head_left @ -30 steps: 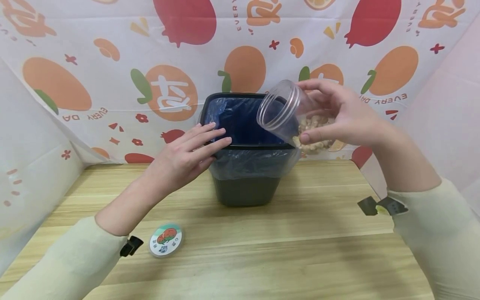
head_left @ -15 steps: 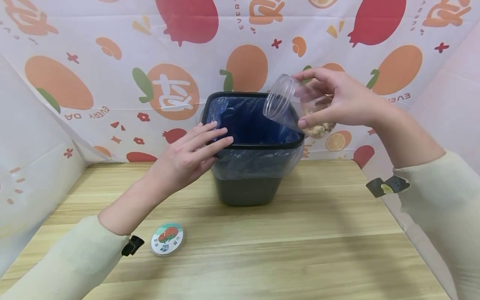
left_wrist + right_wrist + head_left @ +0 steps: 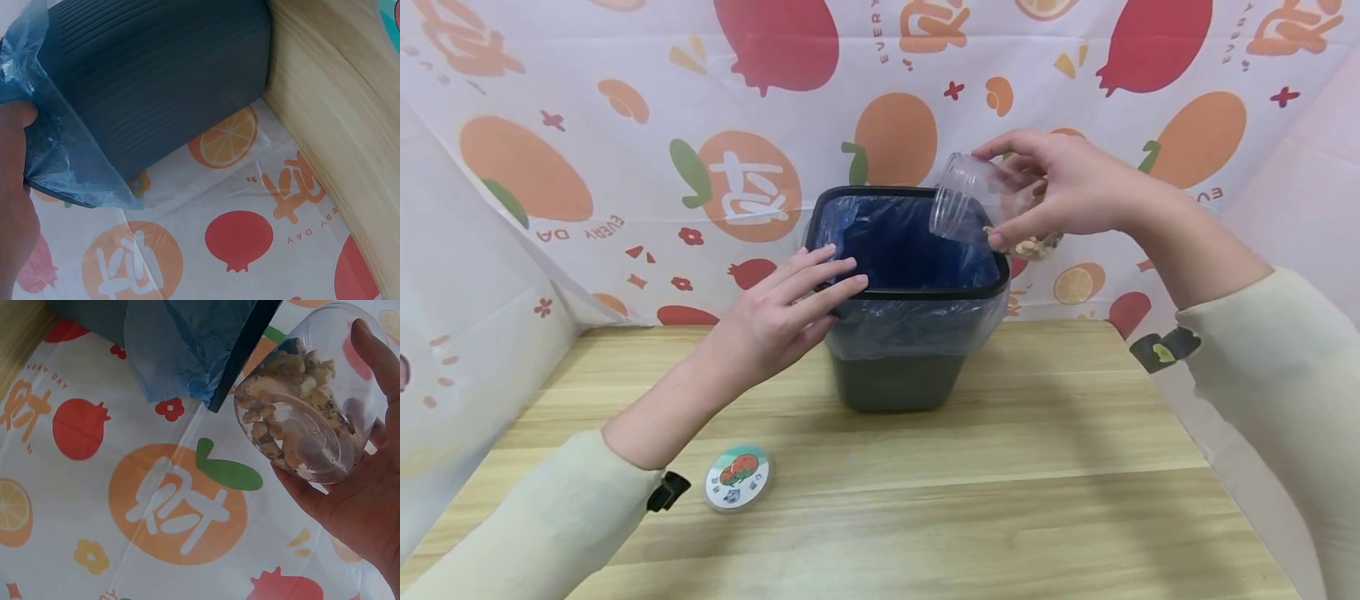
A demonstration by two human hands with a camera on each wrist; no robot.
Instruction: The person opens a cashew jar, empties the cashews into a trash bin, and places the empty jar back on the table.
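Note:
My right hand grips a clear plastic jar by its sides, thumb below and fingers above. The jar lies tipped on its side, its open mouth over the right part of the trash can. Pale and brown lumpy pieces show inside, near the jar's base. My left hand holds the can's left front rim, fingers over the edge and thumb outside against the liner bag. This translucent bag is folded down over the black rim. The can's bottom is hidden in the head view.
A round lid with a red and green picture lies on the wooden table, front left. A fruit-printed cloth rises behind the can, and pale cloth sides stand left and right.
The right hand has raised the jar's base and tilted its mouth lower over the can, then shifted it slightly left. Fewer pieces show in the jar. The left hand stays on the rim.

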